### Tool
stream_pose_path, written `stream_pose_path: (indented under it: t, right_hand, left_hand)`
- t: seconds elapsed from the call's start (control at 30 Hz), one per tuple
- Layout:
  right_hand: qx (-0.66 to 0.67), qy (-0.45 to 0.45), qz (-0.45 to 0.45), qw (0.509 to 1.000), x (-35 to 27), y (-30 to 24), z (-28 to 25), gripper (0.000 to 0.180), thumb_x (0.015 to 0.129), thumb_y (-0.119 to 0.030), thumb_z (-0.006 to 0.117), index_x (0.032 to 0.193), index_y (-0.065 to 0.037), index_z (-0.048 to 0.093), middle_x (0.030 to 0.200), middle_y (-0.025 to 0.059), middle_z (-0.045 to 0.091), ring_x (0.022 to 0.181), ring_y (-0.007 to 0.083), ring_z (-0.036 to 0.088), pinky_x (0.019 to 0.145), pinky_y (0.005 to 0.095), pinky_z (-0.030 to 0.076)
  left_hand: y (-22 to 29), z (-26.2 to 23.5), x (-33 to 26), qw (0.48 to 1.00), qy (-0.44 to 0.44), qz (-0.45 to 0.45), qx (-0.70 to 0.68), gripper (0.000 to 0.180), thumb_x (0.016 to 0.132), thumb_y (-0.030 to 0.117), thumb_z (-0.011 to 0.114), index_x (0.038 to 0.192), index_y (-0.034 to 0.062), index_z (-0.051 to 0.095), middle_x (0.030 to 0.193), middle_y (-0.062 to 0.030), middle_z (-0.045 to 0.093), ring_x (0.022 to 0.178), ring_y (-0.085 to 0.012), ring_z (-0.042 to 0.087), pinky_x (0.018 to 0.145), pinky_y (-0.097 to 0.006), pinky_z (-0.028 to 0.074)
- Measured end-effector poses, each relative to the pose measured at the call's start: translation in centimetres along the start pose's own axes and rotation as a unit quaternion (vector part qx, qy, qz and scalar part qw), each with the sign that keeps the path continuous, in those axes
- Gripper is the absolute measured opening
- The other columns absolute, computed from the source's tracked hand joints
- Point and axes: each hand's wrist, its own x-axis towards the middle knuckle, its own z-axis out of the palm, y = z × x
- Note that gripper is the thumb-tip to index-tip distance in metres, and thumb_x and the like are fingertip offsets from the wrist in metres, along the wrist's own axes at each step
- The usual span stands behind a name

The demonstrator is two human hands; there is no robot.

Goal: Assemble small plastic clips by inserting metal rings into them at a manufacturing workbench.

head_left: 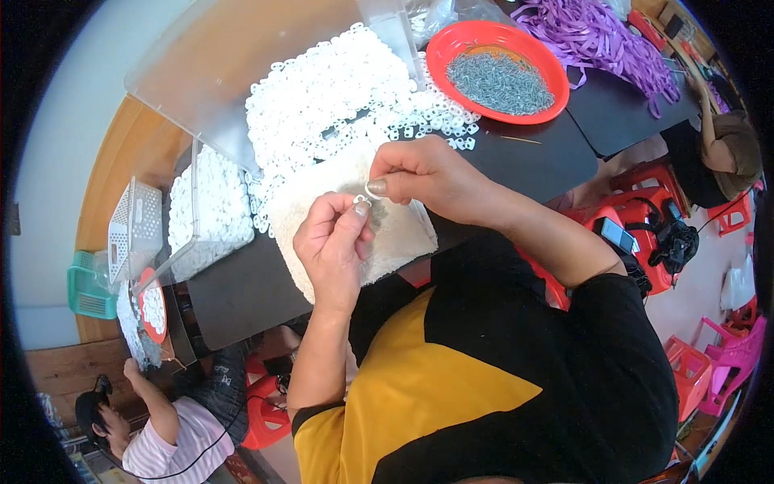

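My left hand (332,246) and my right hand (426,177) meet over a cream fuzzy cloth (395,234) on the dark table (242,290). Both pinch a small white plastic ring piece (367,194) between thumb and fingers. Just beyond lies a big heap of the same white plastic pieces (339,97). A red round tray (496,68) holding many small grey metal parts sits past the heap to the right.
A clear plastic bin (205,214) full of white pieces stands at the left. Purple ribbons (597,36) lie at the far right. One person sits lower left (161,436), another at the right (721,157). Red stools (645,210) stand beside the table.
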Motion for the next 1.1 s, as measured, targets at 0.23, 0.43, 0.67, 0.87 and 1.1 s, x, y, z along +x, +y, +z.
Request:
stream_pose_path:
  t: [0.23, 0.43, 0.67, 0.87, 1.1]
  right_hand:
    - [0.086, -0.017, 0.037, 0.995, -0.1, 0.1, 0.4, 0.013, 0.089, -0.011, 0.060, 0.087, 0.002, 0.061, 0.068, 0.0001, 0.054, 0.065, 0.0062, 0.049, 0.059, 0.0227, 0.041]
    - [0.092, 0.025, 0.046, 0.994, -0.6, 1.4, 0.5, 0.012, 0.090, -0.011, 0.059, 0.087, 0.001, 0.062, 0.068, -0.0003, 0.056, 0.063, 0.0051, 0.051, 0.057, 0.0216, 0.040]
    - [0.062, 0.109, -0.018, 0.992, -1.5, 2.1, 2.1, 0.013, 0.091, -0.012, 0.061, 0.085, 0.000, 0.061, 0.063, -0.0026, 0.052, 0.061, 0.0036, 0.048, 0.054, 0.0214, 0.039]
    - [0.036, 0.130, -0.039, 0.990, -1.7, 2.5, 2.4, 0.014, 0.090, -0.012, 0.061, 0.082, 0.000, 0.059, 0.061, 0.0013, 0.051, 0.060, 0.0052, 0.046, 0.053, 0.0234, 0.038]
    - [-0.053, 0.096, -0.073, 0.991, -1.3, 2.4, 1.4, 0.010, 0.087, -0.008, 0.059, 0.084, 0.001, 0.058, 0.063, 0.0073, 0.051, 0.059, 0.0089, 0.048, 0.054, 0.0262, 0.040]
  left_hand:
    - [-0.4, 0.3, 0.0, 0.999, -0.023, -0.020, -0.025, 0.007, 0.091, 0.007, 0.060, 0.087, 0.0004, 0.061, 0.072, -0.0026, 0.059, 0.056, -0.0055, 0.050, 0.044, -0.018, 0.036]
    - [-1.2, 0.7, -0.1, 0.996, -0.022, -0.043, -0.069, 0.010, 0.092, 0.010, 0.062, 0.092, 0.0000, 0.061, 0.073, -0.0034, 0.060, 0.056, -0.0067, 0.052, 0.043, -0.019, 0.037]
    - [-1.9, 2.2, -0.6, 0.996, 0.028, -0.032, -0.082, 0.009, 0.093, 0.010, 0.060, 0.093, 0.0015, 0.061, 0.071, -0.0017, 0.059, 0.055, -0.0057, 0.050, 0.042, -0.018, 0.034]
    - [-3.0, 2.5, -0.8, 0.993, 0.040, -0.022, -0.107, 0.007, 0.094, 0.009, 0.058, 0.091, 0.0021, 0.060, 0.068, -0.0011, 0.058, 0.053, -0.0049, 0.048, 0.043, -0.017, 0.033]
    - [-3.2, 2.4, -0.6, 0.993, 0.034, -0.016, -0.110, 0.006, 0.093, 0.007, 0.058, 0.090, 0.0019, 0.060, 0.068, -0.0014, 0.058, 0.053, -0.0054, 0.049, 0.043, -0.018, 0.033]
